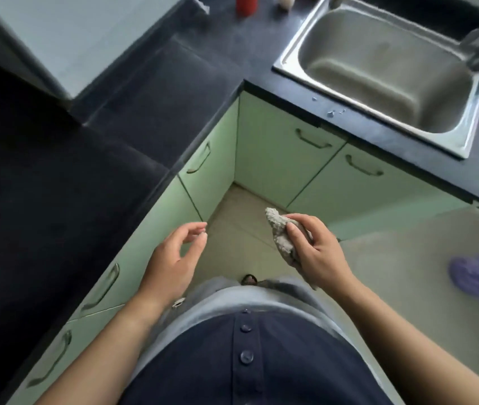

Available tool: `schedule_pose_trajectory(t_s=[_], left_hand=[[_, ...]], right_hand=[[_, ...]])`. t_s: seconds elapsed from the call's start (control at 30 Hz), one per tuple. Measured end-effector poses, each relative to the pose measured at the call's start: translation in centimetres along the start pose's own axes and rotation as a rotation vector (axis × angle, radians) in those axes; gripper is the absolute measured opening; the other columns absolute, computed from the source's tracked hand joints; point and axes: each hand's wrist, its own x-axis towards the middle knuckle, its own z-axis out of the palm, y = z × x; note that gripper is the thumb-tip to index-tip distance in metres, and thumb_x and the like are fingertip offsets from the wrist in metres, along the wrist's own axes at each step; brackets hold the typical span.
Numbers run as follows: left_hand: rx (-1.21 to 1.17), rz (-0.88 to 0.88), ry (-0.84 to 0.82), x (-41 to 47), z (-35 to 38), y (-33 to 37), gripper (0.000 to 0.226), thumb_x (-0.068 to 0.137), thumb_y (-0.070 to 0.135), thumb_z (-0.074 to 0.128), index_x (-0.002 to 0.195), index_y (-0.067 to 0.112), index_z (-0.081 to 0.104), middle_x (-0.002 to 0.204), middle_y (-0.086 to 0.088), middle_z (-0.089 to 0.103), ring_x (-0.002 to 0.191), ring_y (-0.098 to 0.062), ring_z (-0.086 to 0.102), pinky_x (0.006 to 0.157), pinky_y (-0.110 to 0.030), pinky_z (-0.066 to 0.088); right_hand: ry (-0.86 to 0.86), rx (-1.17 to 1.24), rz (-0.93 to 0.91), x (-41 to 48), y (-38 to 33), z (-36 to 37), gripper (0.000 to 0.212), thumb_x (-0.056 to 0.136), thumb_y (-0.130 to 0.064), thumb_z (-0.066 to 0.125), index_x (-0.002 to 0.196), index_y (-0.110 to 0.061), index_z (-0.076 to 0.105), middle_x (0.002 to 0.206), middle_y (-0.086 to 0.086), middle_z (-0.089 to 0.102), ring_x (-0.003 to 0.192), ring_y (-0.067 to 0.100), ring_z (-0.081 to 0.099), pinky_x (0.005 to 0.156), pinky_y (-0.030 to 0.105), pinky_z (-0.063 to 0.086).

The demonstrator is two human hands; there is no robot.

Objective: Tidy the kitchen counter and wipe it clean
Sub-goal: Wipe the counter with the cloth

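At frame centre a wadded cloth [280, 235] is being gripped by the right hand [317, 254], the left hand [171, 258] being held open, empty; upper-right crumbs [331, 113] at the counter [232, 54] edge could be swept floorward.

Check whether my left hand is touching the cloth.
Apart. The head view shows floor between the left hand and the cloth, which only the right hand grips.

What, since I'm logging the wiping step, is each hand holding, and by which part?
The right hand grips a crumpled grey cloth by its lower end, its top poking out. The left hand holds nothing.
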Motion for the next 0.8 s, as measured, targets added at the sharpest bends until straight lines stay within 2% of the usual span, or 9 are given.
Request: schedule_pose_trajectory(t_s=[0.07, 0.13, 0.2, 0.27, 0.43, 0.57, 0.7, 0.8], left_hand=[[0.017, 0.003, -0.056, 1.1, 1.3, 1.2, 0.024, 0.086, 0.042, 0.049, 0.107, 0.036, 0.060, 0.109, 0.015, 0.064, 0.102, 0.007, 0.055, 0.085, -0.016, 0.041], [0.048, 0.005, -0.093, 2.1, 2.1, 1.9, 0.020, 0.092, 0.035, 0.052, 0.109, 0.033, 0.061, 0.109, 0.014, 0.064, 0.103, 0.007, 0.055, 0.085, -0.015, 0.041], [0.088, 0.005, -0.123, 3.3, 2.5, 2.4, 0.021, 0.092, 0.028, 0.052, 0.111, 0.031, 0.061, 0.110, 0.015, 0.063, 0.102, 0.008, 0.054, 0.084, -0.010, 0.040], [0.119, 0.005, -0.138, 4.7, 2.6, 2.7, 0.021, 0.092, 0.027, 0.052, 0.112, 0.030, 0.061, 0.110, 0.015, 0.063, 0.101, 0.010, 0.053, 0.081, -0.003, 0.038], [0.153, 0.004, -0.129, 9.4, 1.5, 3.4, 0.022, 0.092, 0.029, 0.052, 0.113, 0.032, 0.059, 0.110, 0.019, 0.061, 0.104, 0.011, 0.051, 0.080, 0.002, 0.034], [0.141, -0.008, -0.061, 14.4, -0.7, 4.2, 0.023, 0.091, 0.030, 0.052, 0.113, 0.033, 0.058, 0.112, 0.020, 0.059, 0.106, 0.009, 0.051, 0.082, -0.003, 0.034], [0.194, -0.011, 0.043, 18.9, -4.1, 4.8, 0.026, 0.091, 0.031, 0.053, 0.116, 0.028, 0.058, 0.113, 0.016, 0.058, 0.106, 0.005, 0.052, 0.080, 0.001, 0.033], [0.286, -0.033, 0.107, 21.4, -6.6, 5.0, 0.029, 0.092, 0.034, 0.050, 0.119, 0.025, 0.057, 0.118, 0.012, 0.056, 0.110, -0.003, 0.051, 0.085, -0.010, 0.035]], right_hand=[[0.062, 0.041, 0.048, -0.8, 1.3, -2.2, 0.022, 0.092, -0.024, 0.051, 0.092, -0.046, 0.057, 0.100, -0.014, 0.061, 0.097, -0.007, 0.053, 0.082, 0.004, 0.035], [0.122, 0.099, 0.094, -1.3, 2.4, -3.6, 0.016, 0.092, -0.029, 0.052, 0.094, -0.043, 0.059, 0.101, -0.012, 0.062, 0.098, 0.000, 0.056, 0.086, 0.014, 0.040], [0.173, 0.139, 0.126, -1.2, 3.3, -4.4, 0.015, 0.088, -0.036, 0.049, 0.095, -0.041, 0.061, 0.102, -0.009, 0.063, 0.098, 0.005, 0.058, 0.087, 0.022, 0.043], [0.201, 0.149, 0.142, -0.2, 3.8, -4.7, 0.018, 0.086, -0.038, 0.047, 0.096, -0.039, 0.062, 0.102, -0.007, 0.064, 0.099, 0.007, 0.059, 0.087, 0.023, 0.043], [0.185, 0.134, 0.123, 6.1, 2.0, -4.8, 0.018, 0.085, -0.037, 0.047, 0.096, -0.039, 0.062, 0.101, -0.009, 0.063, 0.097, 0.005, 0.058, 0.084, 0.017, 0.043], [0.119, 0.096, 0.040, 14.1, -1.4, -4.4, 0.015, 0.087, -0.034, 0.050, 0.095, -0.039, 0.062, 0.100, -0.010, 0.064, 0.094, 0.001, 0.058, 0.080, 0.011, 0.042], [0.000, 0.036, -0.083, 22.6, -5.8, -2.9, 0.015, 0.092, -0.025, 0.053, 0.101, -0.032, 0.062, 0.102, -0.011, 0.063, 0.097, -0.003, 0.055, 0.081, 0.004, 0.037], [-0.121, -0.035, -0.224, 28.2, -9.2, -0.7, 0.016, 0.092, -0.025, 0.052, 0.103, -0.030, 0.063, 0.103, -0.010, 0.062, 0.100, -0.004, 0.054, 0.085, 0.006, 0.035]])
